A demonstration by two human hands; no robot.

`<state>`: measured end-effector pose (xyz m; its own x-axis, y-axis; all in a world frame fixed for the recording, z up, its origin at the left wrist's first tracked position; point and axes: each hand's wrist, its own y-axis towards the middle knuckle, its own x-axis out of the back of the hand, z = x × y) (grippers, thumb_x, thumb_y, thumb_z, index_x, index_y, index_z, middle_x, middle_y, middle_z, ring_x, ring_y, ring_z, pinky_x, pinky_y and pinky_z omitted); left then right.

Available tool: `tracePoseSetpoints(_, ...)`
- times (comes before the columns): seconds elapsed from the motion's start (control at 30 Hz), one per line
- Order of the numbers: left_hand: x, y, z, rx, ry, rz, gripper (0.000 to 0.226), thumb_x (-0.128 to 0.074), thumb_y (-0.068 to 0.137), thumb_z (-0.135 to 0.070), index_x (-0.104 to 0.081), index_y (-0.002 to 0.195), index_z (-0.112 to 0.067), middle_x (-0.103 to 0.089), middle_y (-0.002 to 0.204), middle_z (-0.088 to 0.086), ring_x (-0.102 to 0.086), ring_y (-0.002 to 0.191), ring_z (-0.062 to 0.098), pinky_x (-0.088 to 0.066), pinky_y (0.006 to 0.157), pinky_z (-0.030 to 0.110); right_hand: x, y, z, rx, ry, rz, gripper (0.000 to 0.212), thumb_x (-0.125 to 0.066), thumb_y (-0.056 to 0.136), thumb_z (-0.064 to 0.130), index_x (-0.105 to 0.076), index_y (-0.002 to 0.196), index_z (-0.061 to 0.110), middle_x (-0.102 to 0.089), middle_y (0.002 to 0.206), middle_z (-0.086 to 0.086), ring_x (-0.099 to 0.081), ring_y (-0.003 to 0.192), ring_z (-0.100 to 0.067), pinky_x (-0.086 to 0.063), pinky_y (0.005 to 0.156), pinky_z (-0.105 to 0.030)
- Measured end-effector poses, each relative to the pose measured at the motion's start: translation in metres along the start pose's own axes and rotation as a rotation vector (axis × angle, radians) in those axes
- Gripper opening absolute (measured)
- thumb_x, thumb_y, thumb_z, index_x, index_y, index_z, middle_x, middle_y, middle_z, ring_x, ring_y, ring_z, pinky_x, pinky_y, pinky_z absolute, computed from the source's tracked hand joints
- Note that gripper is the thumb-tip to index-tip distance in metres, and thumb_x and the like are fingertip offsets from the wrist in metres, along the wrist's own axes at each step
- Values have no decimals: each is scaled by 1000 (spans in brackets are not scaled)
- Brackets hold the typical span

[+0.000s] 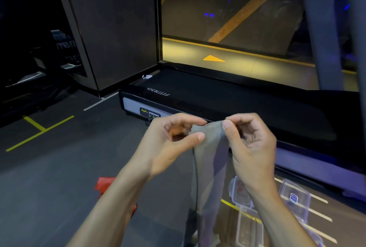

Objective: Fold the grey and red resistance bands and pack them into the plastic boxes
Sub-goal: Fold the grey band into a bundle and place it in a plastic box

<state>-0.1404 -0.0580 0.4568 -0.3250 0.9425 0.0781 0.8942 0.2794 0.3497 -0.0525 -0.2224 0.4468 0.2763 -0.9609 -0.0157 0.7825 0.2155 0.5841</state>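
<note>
The grey resistance band [210, 159] hangs down in front of me, held up by its top edge. My left hand [172, 139] pinches the band's upper left corner between thumb and fingers. My right hand [249, 143] pinches the upper right corner. The red resistance band [104, 186] lies on the floor at lower left, partly hidden by my left forearm. Clear plastic boxes lie on the floor at lower right: one [240, 193] behind my right wrist, one [249, 229] below it, and a lid or box [297, 199] further right.
A black treadmill [217, 96] stretches across the floor just beyond my hands. Yellow tape lines [39, 129] mark the dark floor at left. A grey pillar [111, 28] and a glass wall stand behind.
</note>
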Motion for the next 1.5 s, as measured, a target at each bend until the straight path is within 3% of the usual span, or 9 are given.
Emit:
tracePoseSetpoints(0.27, 2, 6, -12, -55, 24, -125, 16, -80, 86, -12, -81, 98, -23, -75, 83, 9, -72, 80, 30, -57, 76, 36, 1, 13, 9, -12, 15, 34, 12, -69, 94, 5, -68, 93, 16, -69, 88, 4, -65, 83, -10, -52, 75, -25)
tracePoseSetpoints(0.43, 3, 16, -44, -85, 68, -102, 14, -78, 87, -6, -80, 98, -14, -78, 85, 5, -76, 82, 19, -58, 72, 25, 7, 25, 38, -25, 51, 42, 12, -70, 94, 6, -68, 100, 17, -70, 90, 3, -66, 86, -12, -53, 77, -28)
tracePoseSetpoints(0.63, 7, 32, -107, -232, 194, -48, 13, -82, 81, -17, -80, 91, -25, -78, 83, 6, -77, 78, 27, -63, 71, 36, 18, 45, 89, -27, 92, 81, 20, -69, 94, 14, -72, 113, 18, -74, 96, -4, -68, 88, -10, -55, 80, -25)
tracePoseSetpoints(0.77, 10, 46, -163, -273, 257, -7, 9, -80, 85, -10, -80, 93, -14, -78, 87, 11, -76, 79, 22, -65, 71, 39, 26, 65, 129, -62, 171, 129, 25, -70, 86, 28, -75, 109, 20, -77, 107, -1, -68, 96, -13, -53, 90, -34)
tracePoseSetpoints(0.9, 11, 55, -212, -279, 305, 38, 5, -78, 88, -11, -80, 93, -14, -77, 84, 7, -75, 83, 19, -64, 72, 39, 32, 87, 168, -76, 165, 166, 14, -65, 98, 16, -75, 108, 18, -76, 100, -1, -70, 94, -14, -57, 83, -34)
tracePoseSetpoints(1.03, 7, 54, -241, -292, 312, 37, 6, -76, 90, -13, -79, 95, -10, -76, 84, 1, -72, 75, 10, -57, 66, 24, 32, 98, 201, -182, 183, 186, 17, -56, 104, 11, -73, 102, 12, -75, 91, 1, -70, 89, -9, -59, 74, -27)
tracePoseSetpoints(1.17, 3, 50, -264, -324, 325, 9, 9, -75, 92, -13, -78, 98, -8, -77, 89, 7, -74, 80, 15, -60, 70, 29, 34, 105, 226, -244, 190, 181, 16, -56, 105, 15, -71, 100, 13, -72, 97, -2, -69, 94, -14, -58, 80, -35)
tracePoseSetpoints(1.33, -1, 49, -300, -401, 409, -38, 8, -75, 93, -17, -78, 96, -11, -76, 89, 8, -75, 83, 27, -63, 70, 32, 31, 111, 263, -204, 212, 203, 17, -48, 108, 19, -63, 100, 15, -72, 85, 5, -69, 76, -7, -54, 74, -33)
tracePoseSetpoints(1.5, -1, 44, -326, -452, 451, -90, 10, -74, 94, -17, -79, 98, -9, -76, 91, 14, -74, 85, 29, -61, 64, 25, 30, 119, 283, -203, 298, 230, 29, -57, 103, 37, -65, 116, 13, -75, 99, -1, -69, 101, -22, -56, 92, -44)
